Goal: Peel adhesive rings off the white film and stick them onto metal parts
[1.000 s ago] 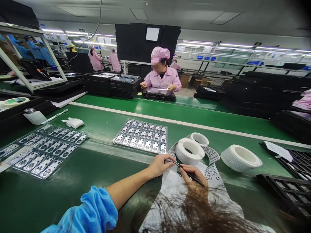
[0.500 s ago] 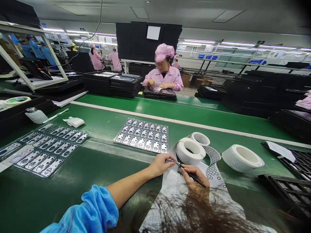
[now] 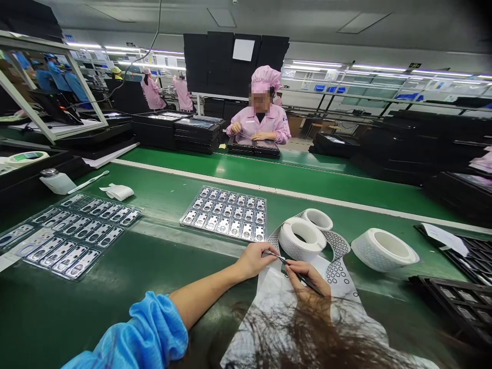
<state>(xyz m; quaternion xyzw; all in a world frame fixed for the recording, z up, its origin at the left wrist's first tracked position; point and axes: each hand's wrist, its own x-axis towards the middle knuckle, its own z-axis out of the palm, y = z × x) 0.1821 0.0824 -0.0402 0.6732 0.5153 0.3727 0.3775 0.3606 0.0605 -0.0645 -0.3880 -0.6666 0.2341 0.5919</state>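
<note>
My left hand [image 3: 254, 260] pinches the tip end of black tweezers [image 3: 298, 274] over a white liner strip [image 3: 338, 269] printed with small black rings. My right hand [image 3: 309, 279] grips the tweezers' shaft like a pen. Both hands meet just in front of a white tape roll [image 3: 300, 239], with a smaller roll [image 3: 317, 219] behind it. The strip runs from the rolls down under my hands. Loose hair hides the lower part of my right hand. A clear tray of small metal parts [image 3: 226, 213] lies on the green belt beyond my left hand.
A second tray of metal parts [image 3: 73, 233] lies at the left, near a folded wipe [image 3: 117, 191] and a bottle [image 3: 57, 182]. Another white roll [image 3: 384, 249] and black trays [image 3: 459, 300] sit at the right. A person in pink [image 3: 259, 120] works across the belt.
My hands have stayed nearly still on the tweezers. The person in pink across the belt has raised both hands over the dark tray.
</note>
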